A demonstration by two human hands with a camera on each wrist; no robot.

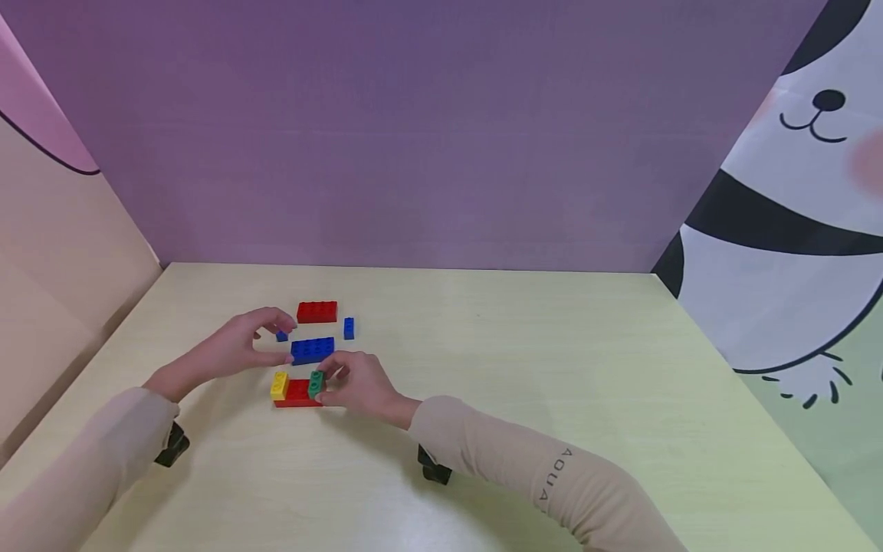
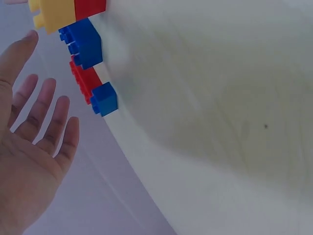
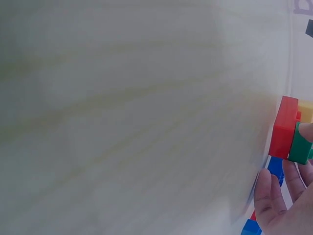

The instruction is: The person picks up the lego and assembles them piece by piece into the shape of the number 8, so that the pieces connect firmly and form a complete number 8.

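My right hand (image 1: 362, 381) pinches a small green toy brick (image 1: 316, 384) at the right end of a red brick (image 1: 299, 392). On that red brick's left end stands a small yellow brick (image 1: 279, 386). My left hand (image 1: 241, 345) is spread, fingers apart, beside a long blue brick (image 1: 313, 350); whether the thumb touches it I cannot tell. Partly hidden behind the left fingers is a small blue brick (image 1: 282, 336). The left wrist view shows the left palm (image 2: 29, 176) holding nothing. In the right wrist view, the thumb (image 3: 306, 131) lies against the green brick (image 3: 299, 144).
Farther back on the pale table (image 1: 552, 368) lie another red brick (image 1: 317, 312) and a second small blue brick (image 1: 349, 328). A purple wall panel (image 1: 414, 138) rises along the table's far edge. A dark wrist device (image 1: 434, 465) hangs under the right sleeve.
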